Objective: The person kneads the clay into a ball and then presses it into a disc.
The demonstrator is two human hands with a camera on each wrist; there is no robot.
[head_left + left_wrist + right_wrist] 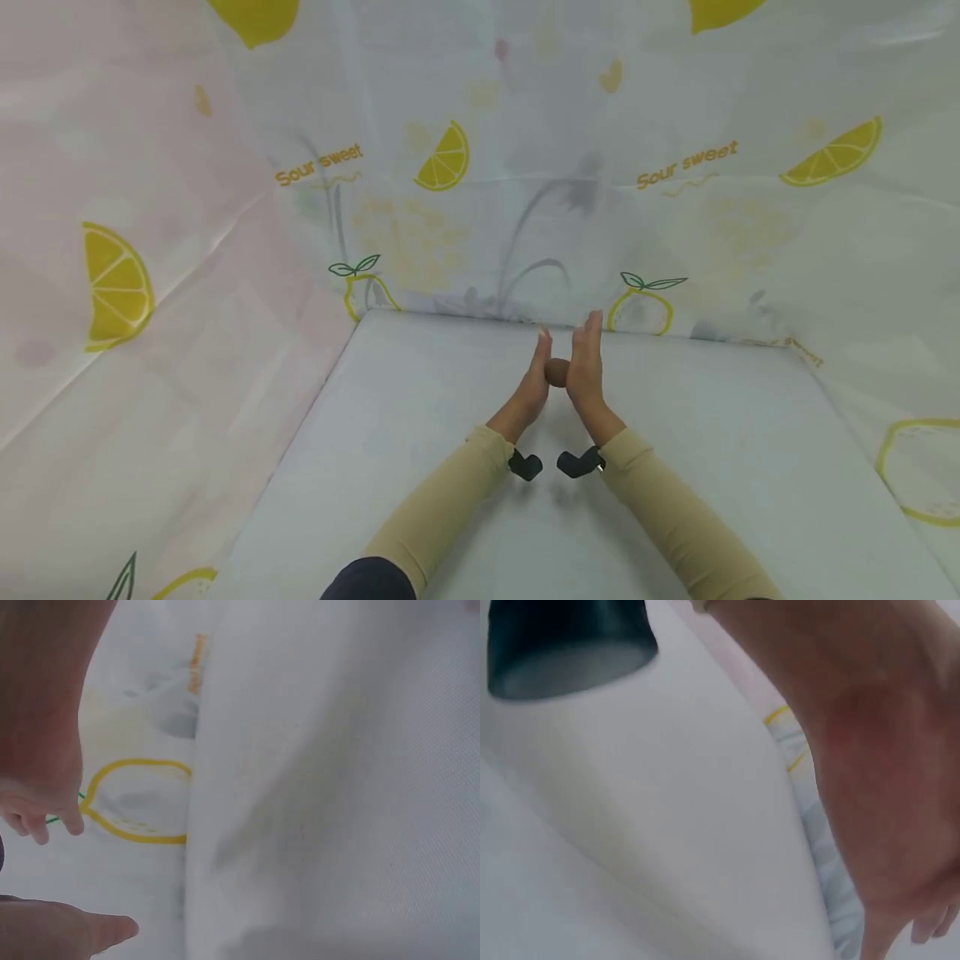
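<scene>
A small round brown lump [557, 372], like a ball of clay, sits between my two palms in the head view. My left hand [534, 379] presses it from the left, its fingers straight and pointing away from me. From the right, the palm of my right hand [587, 367] touches it, fingers also extended upward and forward. Both hands are held above the white tabletop [420, 400], towards its far edge. The wrist views catch parts of the hands and a forearm, but the lump is hidden there.
A pale sheet with lemon prints [442, 158] hangs behind the table and along both sides. Dark wrist devices [527, 466] stick out below the cuffs. In the right wrist view a dark cylindrical piece [570, 652] is close to the camera.
</scene>
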